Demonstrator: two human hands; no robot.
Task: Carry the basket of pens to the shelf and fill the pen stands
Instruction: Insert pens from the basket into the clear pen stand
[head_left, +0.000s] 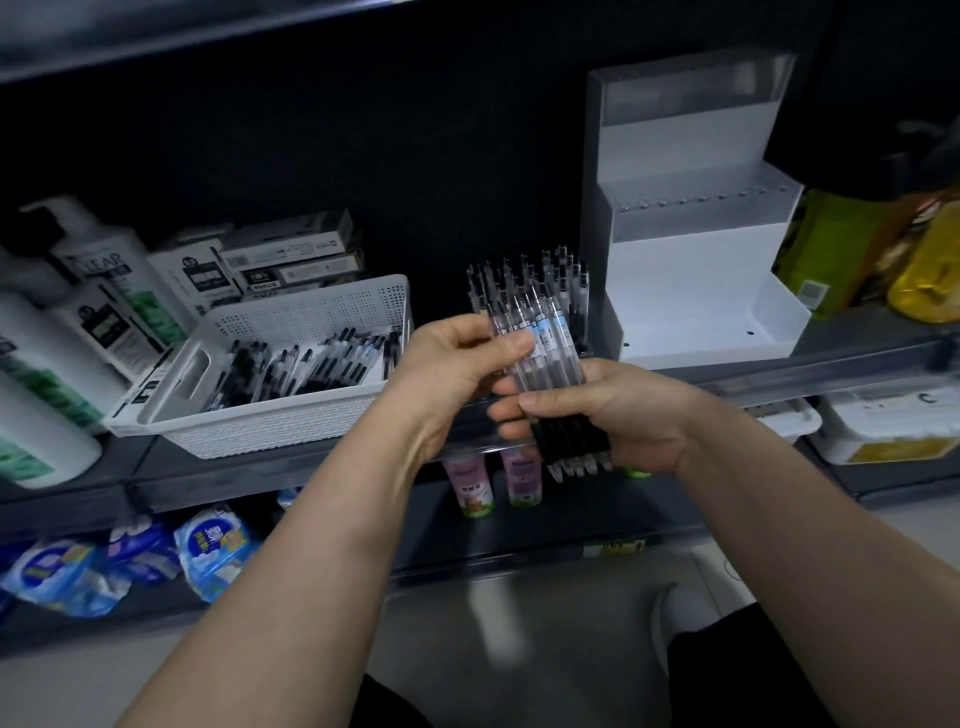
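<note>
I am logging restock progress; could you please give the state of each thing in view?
White basket: on shelf, holds pens.
Pen bundle: held by both hands.
Left hand: pinches bundle's top.
Right hand: grips bundle's bottom.
Clear pen stand: stocked.
White tiered stand: empty.

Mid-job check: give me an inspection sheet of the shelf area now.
Surface: grey shelf.
Job's things: basket with pens left inside; pen bunch, held; clear stand behind, holding upright pens; white stand at right, no pens seen.
Clutter: shampoo bottles left; boxes behind basket; yellow bottles right.
Grippers: left hand pinches bunch's upper end; right hand grips its dark lower end.
Cables: nothing seen.
Surroundings: blue packs and small bottles on lower shelf.
</note>
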